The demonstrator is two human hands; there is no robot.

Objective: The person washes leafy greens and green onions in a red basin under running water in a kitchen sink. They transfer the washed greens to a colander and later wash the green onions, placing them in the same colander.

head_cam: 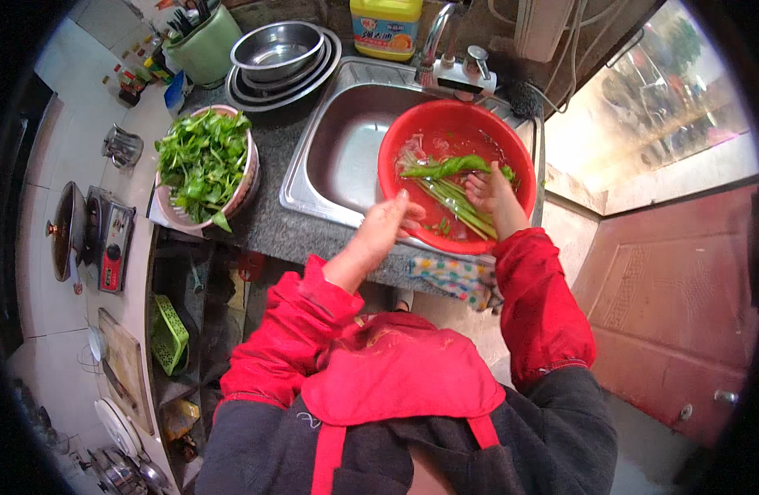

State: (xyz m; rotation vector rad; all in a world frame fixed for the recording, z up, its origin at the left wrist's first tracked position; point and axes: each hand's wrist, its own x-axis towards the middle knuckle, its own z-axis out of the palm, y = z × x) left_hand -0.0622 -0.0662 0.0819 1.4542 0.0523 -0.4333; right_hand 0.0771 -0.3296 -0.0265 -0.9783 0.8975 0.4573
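A red plastic basin [393,133] of water rests over the right part of the steel sink. Inside it lie a twisted bunch of green leaves [447,167], long pale-green stems [450,201] and several loose bits. My right hand [489,195] is in the basin with its fingers curled, right against the leaves and stems. Whether it grips any of them I cannot tell. At the near left rim is my left hand [389,224], fingers apart and holding nothing. A pink plastic basket [251,170] heaped with leafy greens [203,164] stands to the left on the counter.
Left of the basin, the stainless sink [348,148] shows its bowl. Nested steel bowls [277,52], a yellow jug [385,28] and a faucet [438,34] stand behind. A spotted cloth [457,278] hangs at the counter's front edge. A portable stove [114,250] is far left.
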